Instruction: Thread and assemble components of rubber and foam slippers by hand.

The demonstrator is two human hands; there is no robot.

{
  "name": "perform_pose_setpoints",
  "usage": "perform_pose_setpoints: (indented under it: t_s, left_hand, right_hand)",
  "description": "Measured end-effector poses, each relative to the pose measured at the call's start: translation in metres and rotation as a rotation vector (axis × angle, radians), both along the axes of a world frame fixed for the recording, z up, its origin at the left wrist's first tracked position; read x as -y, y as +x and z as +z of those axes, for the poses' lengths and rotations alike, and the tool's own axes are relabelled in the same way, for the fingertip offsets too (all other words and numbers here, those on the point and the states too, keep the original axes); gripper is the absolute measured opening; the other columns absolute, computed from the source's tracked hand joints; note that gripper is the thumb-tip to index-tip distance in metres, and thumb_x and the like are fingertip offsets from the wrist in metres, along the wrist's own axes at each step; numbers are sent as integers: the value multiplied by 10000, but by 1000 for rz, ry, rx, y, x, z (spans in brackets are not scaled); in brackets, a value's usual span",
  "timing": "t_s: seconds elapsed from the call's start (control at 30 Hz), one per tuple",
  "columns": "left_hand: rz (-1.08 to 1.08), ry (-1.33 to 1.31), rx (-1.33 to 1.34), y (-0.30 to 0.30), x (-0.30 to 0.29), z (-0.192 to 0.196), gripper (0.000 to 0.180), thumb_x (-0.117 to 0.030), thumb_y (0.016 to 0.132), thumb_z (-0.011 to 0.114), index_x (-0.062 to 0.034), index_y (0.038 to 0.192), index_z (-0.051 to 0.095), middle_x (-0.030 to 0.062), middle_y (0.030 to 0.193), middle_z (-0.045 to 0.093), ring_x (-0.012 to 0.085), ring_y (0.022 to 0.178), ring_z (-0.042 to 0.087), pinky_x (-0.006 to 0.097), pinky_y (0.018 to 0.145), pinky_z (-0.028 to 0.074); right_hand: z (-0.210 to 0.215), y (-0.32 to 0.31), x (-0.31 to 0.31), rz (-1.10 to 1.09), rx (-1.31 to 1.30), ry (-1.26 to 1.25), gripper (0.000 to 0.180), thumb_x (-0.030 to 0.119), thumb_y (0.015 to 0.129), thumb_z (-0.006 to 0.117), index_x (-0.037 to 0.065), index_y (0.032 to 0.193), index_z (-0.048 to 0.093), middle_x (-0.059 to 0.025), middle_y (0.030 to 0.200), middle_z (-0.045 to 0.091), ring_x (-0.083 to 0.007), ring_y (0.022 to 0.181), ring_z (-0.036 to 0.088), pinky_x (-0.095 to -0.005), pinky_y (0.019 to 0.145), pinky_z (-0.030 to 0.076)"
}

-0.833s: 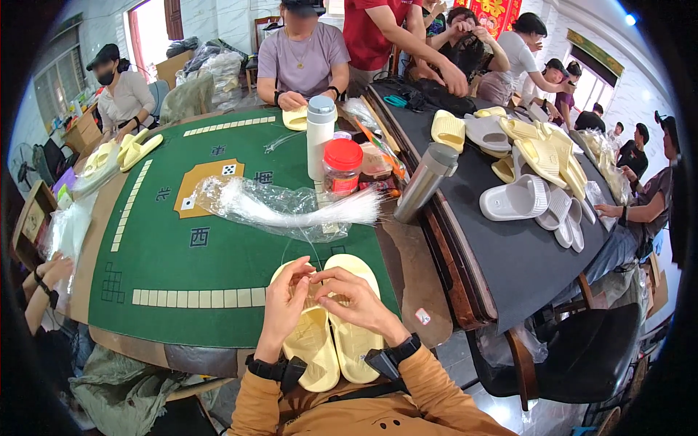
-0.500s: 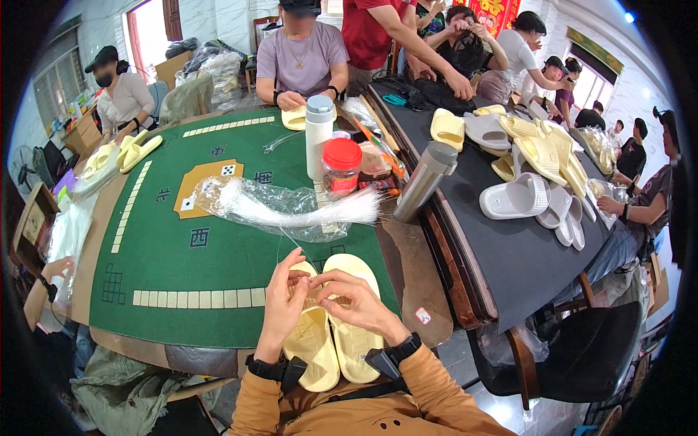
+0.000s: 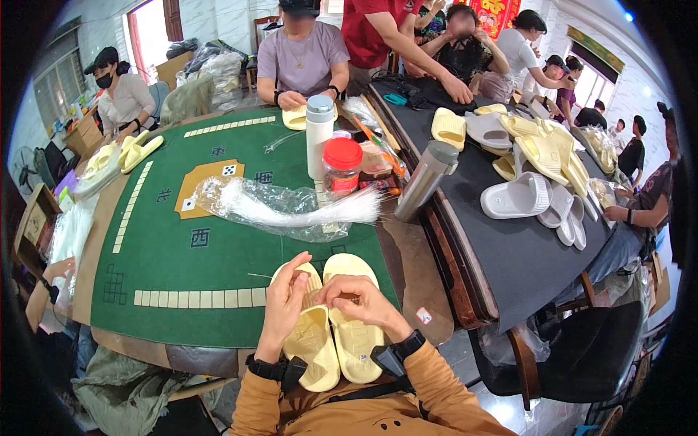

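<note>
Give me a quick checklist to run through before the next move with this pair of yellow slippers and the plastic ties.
1. Pair of yellow slippers lying side by side at the near edge of the green table mat: ok.
2. Left hand on the left slipper, fingertips pinched near its strap: ok.
3. Right hand on the right slipper's strap: ok.
4. A thin tie actually held between the fingers: cannot tell, too fine to see.
5. Bundle of white plastic ties in its clear bag, just beyond the slippers: ok.
6. Steel flask leaning at the table's edge, apart from both hands: ok.
</note>
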State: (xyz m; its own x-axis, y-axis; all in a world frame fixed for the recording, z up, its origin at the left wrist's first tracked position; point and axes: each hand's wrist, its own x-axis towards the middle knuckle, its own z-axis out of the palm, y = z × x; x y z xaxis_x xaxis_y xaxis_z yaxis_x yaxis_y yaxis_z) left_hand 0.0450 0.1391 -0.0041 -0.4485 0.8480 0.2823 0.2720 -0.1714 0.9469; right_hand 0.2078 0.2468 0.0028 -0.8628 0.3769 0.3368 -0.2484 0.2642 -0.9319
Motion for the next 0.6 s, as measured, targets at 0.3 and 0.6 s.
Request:
perform_pose_setpoints:
  t_s: [0.3,0.6]
  left_hand:
    - [-47,-34,-73,-2,1,-2,298,-66,1014,480,13,1275,600,110,1171,679,191,1078,635,304,961,475]
    - [24,26,-138,0,-1,-5,266,-88,1007,516,-18,1232,640,130,1091,699,228,980,660,315,853,504]
  right_hand:
    - [-5,-2,-8,-1,-78,38,137,118,923,600,-7,917,656,-83,938,656,-192,888,613,-313,764,489]
    - [4,-9,1,-141,-10,35,109,30,913,641,15,1020,656,-88,1202,597,-136,997,610,-248,777,514]
